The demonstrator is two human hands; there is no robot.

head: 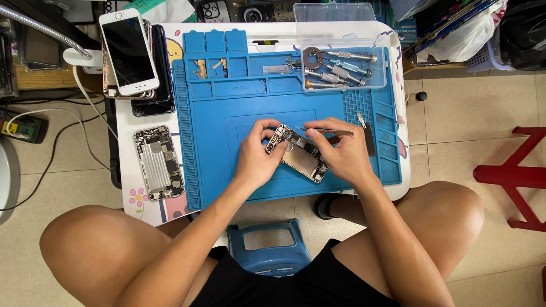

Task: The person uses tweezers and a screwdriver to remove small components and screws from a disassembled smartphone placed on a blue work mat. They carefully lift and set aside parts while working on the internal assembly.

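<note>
A person's left hand (257, 157) is gripping an opened phone (296, 153) on a blue repair mat (223, 150) while the right hand (341, 150) is pinching tweezers (328, 130), best kept low and steady.

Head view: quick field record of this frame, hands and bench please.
left hand: grips the upper end of the opened phone body
right hand: holds tweezers, tips at the phone's upper end
work surface: blue repair mat on a small white table
tools: screwdrivers in a clear tray, top right of the mat
spare parts: second opened phone shell left of the mat; stacked phones above it
</note>
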